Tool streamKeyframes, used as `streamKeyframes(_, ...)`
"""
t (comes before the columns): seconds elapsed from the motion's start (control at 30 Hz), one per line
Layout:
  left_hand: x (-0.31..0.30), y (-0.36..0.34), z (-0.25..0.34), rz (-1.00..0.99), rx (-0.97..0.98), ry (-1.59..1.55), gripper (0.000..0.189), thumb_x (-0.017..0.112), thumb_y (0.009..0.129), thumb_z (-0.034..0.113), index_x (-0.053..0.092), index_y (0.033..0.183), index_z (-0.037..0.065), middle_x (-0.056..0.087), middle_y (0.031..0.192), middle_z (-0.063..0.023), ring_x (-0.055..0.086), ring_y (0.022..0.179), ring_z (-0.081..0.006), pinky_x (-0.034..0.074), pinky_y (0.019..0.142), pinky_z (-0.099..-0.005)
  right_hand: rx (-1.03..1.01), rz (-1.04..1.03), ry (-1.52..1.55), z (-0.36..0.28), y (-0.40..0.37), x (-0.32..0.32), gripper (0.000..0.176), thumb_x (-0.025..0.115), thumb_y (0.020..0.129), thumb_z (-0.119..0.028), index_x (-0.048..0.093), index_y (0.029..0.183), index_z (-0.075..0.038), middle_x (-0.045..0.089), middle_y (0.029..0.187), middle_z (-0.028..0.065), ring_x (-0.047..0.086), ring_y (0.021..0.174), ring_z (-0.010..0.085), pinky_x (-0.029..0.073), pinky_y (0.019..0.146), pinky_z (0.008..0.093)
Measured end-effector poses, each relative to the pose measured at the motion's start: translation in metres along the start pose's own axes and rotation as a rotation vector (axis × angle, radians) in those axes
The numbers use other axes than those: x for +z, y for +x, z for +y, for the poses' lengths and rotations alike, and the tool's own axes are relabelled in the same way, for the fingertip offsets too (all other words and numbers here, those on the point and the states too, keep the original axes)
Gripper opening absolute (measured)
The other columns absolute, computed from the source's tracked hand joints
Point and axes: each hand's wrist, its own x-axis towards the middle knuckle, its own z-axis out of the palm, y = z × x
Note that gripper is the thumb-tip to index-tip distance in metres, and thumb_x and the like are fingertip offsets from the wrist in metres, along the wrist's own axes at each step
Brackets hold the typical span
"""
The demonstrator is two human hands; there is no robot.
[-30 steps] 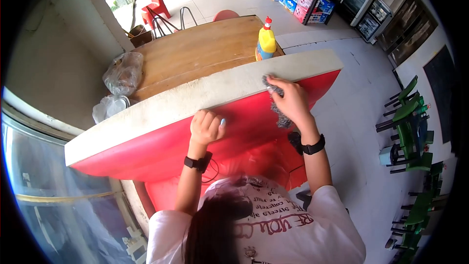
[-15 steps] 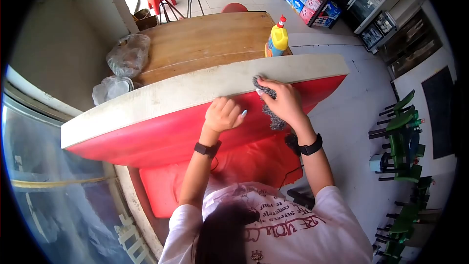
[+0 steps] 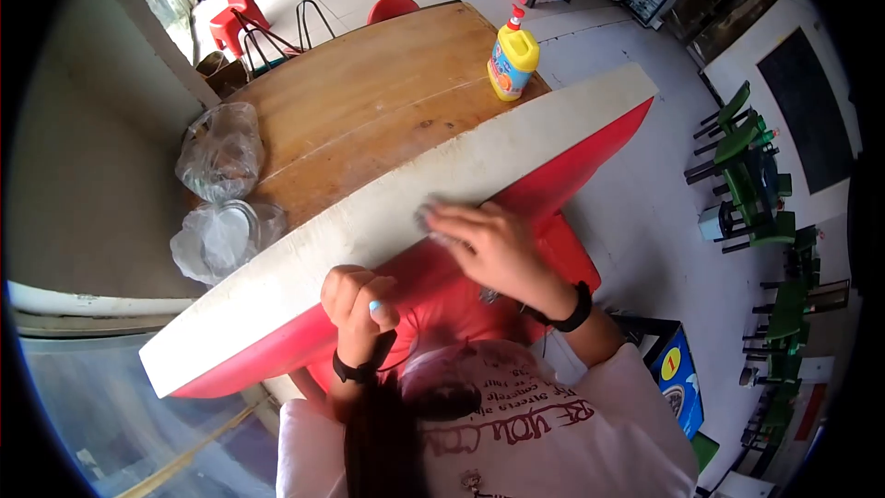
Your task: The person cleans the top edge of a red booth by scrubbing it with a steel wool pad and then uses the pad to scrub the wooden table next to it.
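A long board with a pale edge face and a red side lies tilted across the view, in front of my body. My left hand is closed over the board's near edge, its fingers curled around it. On the pale face, my right hand presses a grey scouring cloth, mostly hidden under the blurred fingers. Beyond the board, a yellow bottle with a red cap stands upright on the wooden table.
The wooden table extends behind the board. Clear plastic bags lie at its left end. Red stools stand beyond it. Green chairs are at the right, and a blue box is near my right elbow.
The view has shifted and the board appears more tilted. My right hand has moved left along the pale face with the cloth. My left hand stays at the near edge.
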Motion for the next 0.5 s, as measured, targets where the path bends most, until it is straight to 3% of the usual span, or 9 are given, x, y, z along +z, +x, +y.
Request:
streamKeyframes(0.07,0.002,0.007,-0.012,-0.047,0.041,0.034,0.033,0.044,0.093,0.022,0.063,0.07,0.006,0.054,0.067,-0.0081,0.055,0.062,-0.0248,0.045,0.056,-0.0349,0.188,-0.004,-0.057,0.022,-0.001,-0.025,0.033,0.068,0.08,-0.004,0.071,0.112,-0.01,0.069,0.119,0.0064,0.069,0.09,0.0283,0.056,0.081,0.0356)
streamKeyframes(0.2,0.009,0.004,-0.016,0.067,-0.026,0.003,0.027,0.045,0.088,0.015,0.062,0.069,0.004,0.055,0.067,-0.0098,0.055,0.063,-0.0257,0.044,0.056,-0.0356,0.151,0.076,-0.168,0.032,0.0,-0.022,0.027,0.067,0.081,-0.009,0.072,0.108,-0.01,0.07,0.116,0.0051,0.069,0.094,0.0279,0.057,0.078,0.0356)
streamKeyframes(0.23,0.009,0.003,-0.014,0.058,-0.067,0.044,0.038,0.039,0.095,0.018,0.06,0.068,0.001,0.057,0.068,-0.0117,0.056,0.064,-0.0282,0.043,0.059,-0.0369,0.182,0.008,-0.284,0.015,0.004,-0.017,0.026,0.066,0.082,-0.012,0.072,0.107,-0.013,0.07,0.115,0.004,0.069,0.093,0.0275,0.057,0.075,0.0368)
streamKeyframes(0.33,0.016,0.0,-0.02,0.174,-0.042,0.081,0.031,0.043,0.091,0.013,0.059,0.068,0.001,0.054,0.066,-0.0113,0.053,0.062,-0.0283,0.042,0.056,-0.0378,-0.073,-0.01,0.071,-0.015,0.012,0.023,0.03,0.064,0.077,-0.01,0.073,0.105,-0.013,0.07,0.114,0.0039,0.07,0.088,0.0272,0.058,0.072,0.04)
streamKeyframes(0.4,0.018,-0.002,-0.021,0.215,-0.058,0.092,0.033,0.042,0.093,0.012,0.059,0.068,-0.001,0.054,0.066,-0.0134,0.052,0.06,-0.0303,0.041,0.056,-0.0391,-0.136,-0.116,-0.026,-0.043,0.016,0.036,0.027,0.062,0.075,-0.008,0.075,0.098,-0.011,0.07,0.113,0.0067,0.07,0.088,0.0271,0.058,0.072,0.0387)
streamKeyframes(0.5,0.019,-0.004,-0.021,0.259,-0.104,0.14,0.032,0.041,0.093,0.009,0.059,0.067,-0.001,0.053,0.065,-0.014,0.052,0.06,-0.0316,0.041,0.056,-0.0397,-0.15,-0.073,-0.016,-0.036,0.012,0.04,0.025,0.062,0.077,-0.009,0.075,0.098,-0.011,0.07,0.113,0.0073,0.07,0.088,0.0273,0.058,0.073,0.0387)
